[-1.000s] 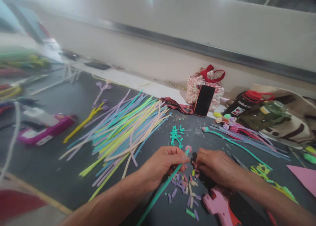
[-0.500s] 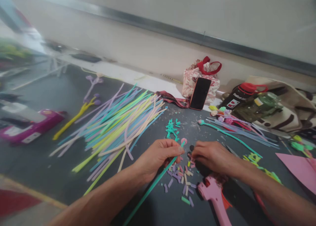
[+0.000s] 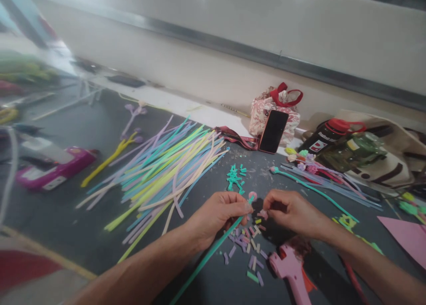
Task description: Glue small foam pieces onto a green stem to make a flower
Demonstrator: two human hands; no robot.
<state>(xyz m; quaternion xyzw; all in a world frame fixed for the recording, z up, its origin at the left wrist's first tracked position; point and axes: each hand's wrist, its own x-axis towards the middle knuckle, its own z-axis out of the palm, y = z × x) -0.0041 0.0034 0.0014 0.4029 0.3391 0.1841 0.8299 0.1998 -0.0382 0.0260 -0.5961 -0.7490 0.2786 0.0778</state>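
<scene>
My left hand (image 3: 226,211) is closed around a long teal pipe cleaner (image 3: 206,258), pinching it near its upper end, where a round pink tip (image 3: 253,196) sticks out. To its right, my right hand (image 3: 289,209) pinches a small pink piece (image 3: 262,214) between thumb and fingers, just above the black tabletop. Short cut pieces (image 3: 244,243) in purple, pink, cream and yellow lie scattered below the hands. Beyond my left hand is a little heap of teal pieces (image 3: 234,178). Near my right wrist rests a pink glue gun (image 3: 289,269).
A wide bundle of pastel pipe cleaners (image 3: 159,172) covers the table on the left, beside a purple tool (image 3: 56,167). At the back stand a phone (image 3: 273,132), a patterned bag (image 3: 259,112) and a black bottle (image 3: 328,136). Finished-looking stems (image 3: 319,174) and pink paper (image 3: 404,238) lie right.
My right hand has lifted slightly from among the scattered pieces, with a small pink piece now visible in its fingers. My left hand keeps its hold; the view has shifted a little.
</scene>
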